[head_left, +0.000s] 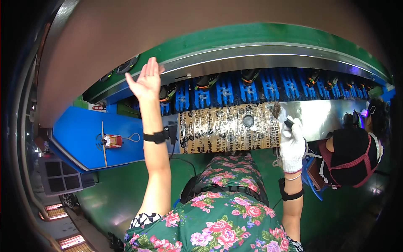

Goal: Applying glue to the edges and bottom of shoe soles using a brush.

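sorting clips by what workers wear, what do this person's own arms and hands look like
The left hand is bare, with a black wrist strap carrying a small device. The right hand wears a white knit glove with a red cuff edge, a thin bracelet and a black forearm strap. Short floral sleeves end high on both arms.

A taped work surface [228, 128] is set directly in front of the person, with a conveyor of slotted carriers [268, 88] running behind it along its far edge. Shoes [208, 81] are seated in several carriers. The left hand [147, 80] is raised over the conveyor's left end; the right hand [292, 143] is placed at the surface's right edge, a brush [280, 112] gripped in it. A side table [96, 140] is placed to the left, a small tool [112, 140] lying on it. Another person [357, 151] is seated at the far right
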The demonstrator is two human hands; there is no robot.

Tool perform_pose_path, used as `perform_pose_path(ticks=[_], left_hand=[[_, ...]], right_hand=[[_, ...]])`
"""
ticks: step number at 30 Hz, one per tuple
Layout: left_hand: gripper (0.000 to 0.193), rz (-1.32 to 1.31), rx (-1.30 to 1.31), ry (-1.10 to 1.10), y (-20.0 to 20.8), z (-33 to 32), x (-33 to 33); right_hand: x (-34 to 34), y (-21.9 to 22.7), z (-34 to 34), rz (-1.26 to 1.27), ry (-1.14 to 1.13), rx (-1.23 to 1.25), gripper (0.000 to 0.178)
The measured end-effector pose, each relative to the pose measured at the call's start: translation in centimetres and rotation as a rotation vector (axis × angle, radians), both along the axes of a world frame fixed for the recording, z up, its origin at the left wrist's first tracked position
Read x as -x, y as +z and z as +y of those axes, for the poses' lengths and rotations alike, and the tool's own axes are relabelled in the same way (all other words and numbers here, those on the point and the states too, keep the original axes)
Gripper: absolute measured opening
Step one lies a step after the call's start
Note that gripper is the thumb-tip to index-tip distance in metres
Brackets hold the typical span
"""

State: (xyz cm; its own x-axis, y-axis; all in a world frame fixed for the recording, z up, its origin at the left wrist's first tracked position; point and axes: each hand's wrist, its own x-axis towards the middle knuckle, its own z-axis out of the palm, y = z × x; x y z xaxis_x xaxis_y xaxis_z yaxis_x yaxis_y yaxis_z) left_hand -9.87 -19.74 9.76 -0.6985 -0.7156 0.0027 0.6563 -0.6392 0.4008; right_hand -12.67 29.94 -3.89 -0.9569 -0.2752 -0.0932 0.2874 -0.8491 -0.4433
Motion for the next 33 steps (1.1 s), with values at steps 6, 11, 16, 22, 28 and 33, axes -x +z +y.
perform_pose_path(ticks=[6, 11, 16, 22, 28, 33], left_hand=[[0.061, -0.463, 1.075, -0.041, -1.2, 13.5, 10.2], [0.094, -0.596, 1.774, 0.218, -1.0, 23.3, 23.9], [0.075, -0.629, 1.987, 0.308, -1.1, 26.0, 31.9], [0.039, -0.388, 1.396, 0.185, -0.1, 22.5, 29.5], [0.031, -0.526, 1.563, 0.349, -0.9, 18.3, 11.0], [0.066, -0.476, 1.048, -0.031, -4.2, 20.1, 1.5]], right_hand=[[-2.1, -2.0, 0.8, -0.133, -0.085, -0.058, 0.021], [-4.2, -1.9, 1.2, -0.194, -0.188, -0.078, 0.019], [-6.1, -1.7, 1.4, -0.162, -0.211, -0.008, 0.019], [-7.8, -1.4, 2.2, -0.314, -0.292, 0.003, 0.019], [-7.6, 1.3, 3.1, -0.252, -0.149, -0.109, 0.020], [-6.4, 4.9, 2.6, -0.111, -0.067, -0.218, 0.022]])
